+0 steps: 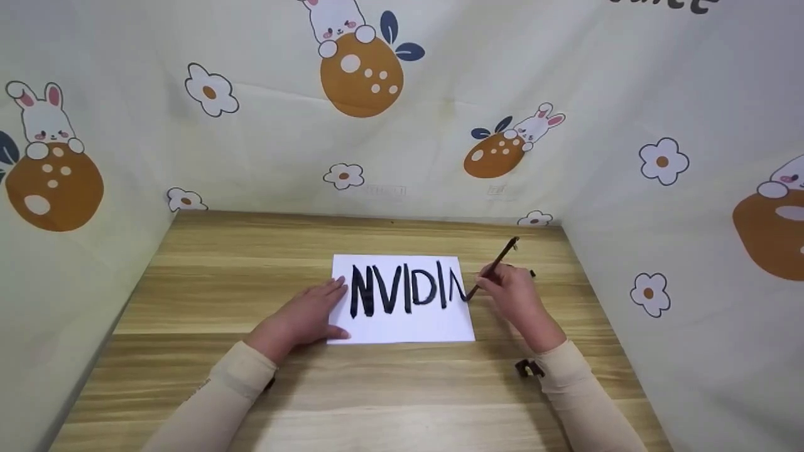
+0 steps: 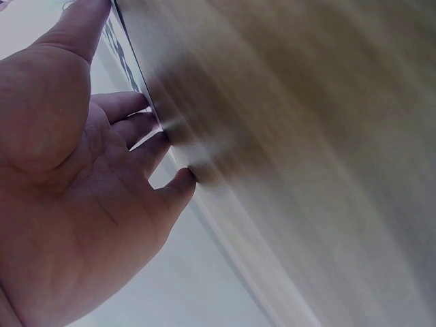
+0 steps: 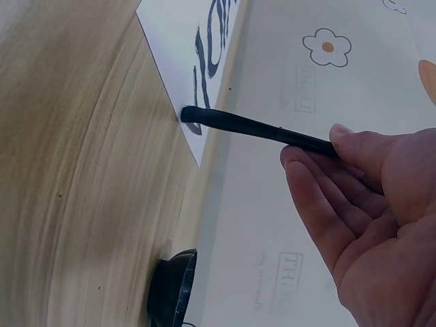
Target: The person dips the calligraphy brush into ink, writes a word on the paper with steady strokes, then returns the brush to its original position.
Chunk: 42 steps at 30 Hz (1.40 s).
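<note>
A white sheet of paper [image 1: 402, 329] lies on the table, bearing thick black letters [image 1: 422, 289] that read "NVIDI" plus an angular stroke at its right edge. My left hand [image 1: 308, 317] rests on the paper's left side, fingers and thumb spread; the left wrist view shows those fingers [image 2: 143, 160] nearly straight against the edge. My right hand [image 1: 516, 298] pinches a dark paintbrush [image 1: 500, 258] between thumb and fingers. In the right wrist view the black brush [image 3: 245, 126] slants down, its tip touching the paper near that last stroke.
A small black bowl [image 3: 170, 289] stands on the wood-grain table [image 1: 389, 395] by the right hand, mostly hidden behind it in the head view. Cream cloth walls [image 1: 264, 150] printed with rabbits, oranges and flowers enclose the back and both sides.
</note>
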Each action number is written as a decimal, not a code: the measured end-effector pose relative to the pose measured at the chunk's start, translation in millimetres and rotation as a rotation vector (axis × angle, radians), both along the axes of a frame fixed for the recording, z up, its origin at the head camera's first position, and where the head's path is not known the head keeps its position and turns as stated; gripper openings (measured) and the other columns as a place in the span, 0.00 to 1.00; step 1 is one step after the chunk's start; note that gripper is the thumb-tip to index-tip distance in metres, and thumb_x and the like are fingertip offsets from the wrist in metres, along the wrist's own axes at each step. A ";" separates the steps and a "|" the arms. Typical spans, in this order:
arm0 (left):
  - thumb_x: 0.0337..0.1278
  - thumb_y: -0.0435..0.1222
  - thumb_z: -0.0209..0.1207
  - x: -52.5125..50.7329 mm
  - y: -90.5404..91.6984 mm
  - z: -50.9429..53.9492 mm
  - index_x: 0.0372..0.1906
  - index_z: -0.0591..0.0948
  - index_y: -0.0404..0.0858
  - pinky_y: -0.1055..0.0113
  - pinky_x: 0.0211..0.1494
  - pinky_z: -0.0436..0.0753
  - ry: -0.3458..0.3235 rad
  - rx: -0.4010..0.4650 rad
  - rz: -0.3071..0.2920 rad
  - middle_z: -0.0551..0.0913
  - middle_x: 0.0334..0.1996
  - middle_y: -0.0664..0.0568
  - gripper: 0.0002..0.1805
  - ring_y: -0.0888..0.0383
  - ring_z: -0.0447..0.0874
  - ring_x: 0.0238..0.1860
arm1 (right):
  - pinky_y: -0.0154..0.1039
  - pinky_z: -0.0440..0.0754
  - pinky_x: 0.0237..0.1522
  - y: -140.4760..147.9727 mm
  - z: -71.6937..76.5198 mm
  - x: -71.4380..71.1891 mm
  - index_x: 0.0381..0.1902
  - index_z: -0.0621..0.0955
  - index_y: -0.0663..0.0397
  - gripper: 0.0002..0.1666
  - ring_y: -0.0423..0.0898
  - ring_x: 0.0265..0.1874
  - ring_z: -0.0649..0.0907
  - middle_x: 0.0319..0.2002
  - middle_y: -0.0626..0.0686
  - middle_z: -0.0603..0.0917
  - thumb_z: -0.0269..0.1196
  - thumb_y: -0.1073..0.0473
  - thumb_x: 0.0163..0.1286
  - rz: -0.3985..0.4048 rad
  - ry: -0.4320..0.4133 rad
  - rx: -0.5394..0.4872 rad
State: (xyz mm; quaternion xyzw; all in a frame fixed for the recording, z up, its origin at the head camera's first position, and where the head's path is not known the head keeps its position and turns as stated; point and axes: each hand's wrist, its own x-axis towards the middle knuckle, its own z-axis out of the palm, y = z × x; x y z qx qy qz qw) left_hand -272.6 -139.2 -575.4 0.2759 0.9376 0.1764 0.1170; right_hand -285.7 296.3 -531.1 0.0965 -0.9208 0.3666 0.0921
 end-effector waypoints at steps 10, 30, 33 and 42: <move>0.65 0.57 0.75 0.3 -1.0 -0.2 0.83 0.65 0.24 0.30 0.83 0.62 0.008 0.018 -0.001 0.59 0.86 0.33 0.57 0.33 0.59 0.85 | 0.36 0.88 0.37 0.2 5.5 4.5 0.37 0.91 0.60 0.05 0.46 0.32 0.90 0.33 0.53 0.93 0.75 0.63 0.74 0.001 -0.045 -0.002; 0.66 0.59 0.74 -0.9 0.7 -1.4 0.84 0.63 0.25 0.31 0.84 0.59 -0.005 0.003 0.007 0.58 0.87 0.34 0.58 0.32 0.56 0.86 | 0.31 0.81 0.25 2.5 23.9 3.3 0.37 0.90 0.60 0.06 0.49 0.25 0.84 0.28 0.55 0.89 0.76 0.62 0.75 -0.115 0.003 -0.270; 0.66 0.59 0.74 -1.8 0.0 -2.1 0.84 0.63 0.26 0.31 0.84 0.60 -0.006 0.002 0.009 0.57 0.87 0.34 0.58 0.33 0.56 0.86 | 0.33 0.84 0.26 -0.9 16.4 0.0 0.39 0.90 0.62 0.06 0.46 0.26 0.85 0.31 0.58 0.91 0.76 0.64 0.74 -0.119 0.007 -0.337; 0.65 0.59 0.75 -1.9 -0.4 -3.9 0.84 0.64 0.26 0.32 0.84 0.61 -0.002 -0.002 0.012 0.58 0.87 0.35 0.58 0.35 0.57 0.86 | 0.35 0.91 0.34 -2.9 -5.2 -10.5 0.41 0.90 0.64 0.07 0.47 0.32 0.92 0.37 0.60 0.93 0.76 0.64 0.74 -0.149 -0.023 -0.490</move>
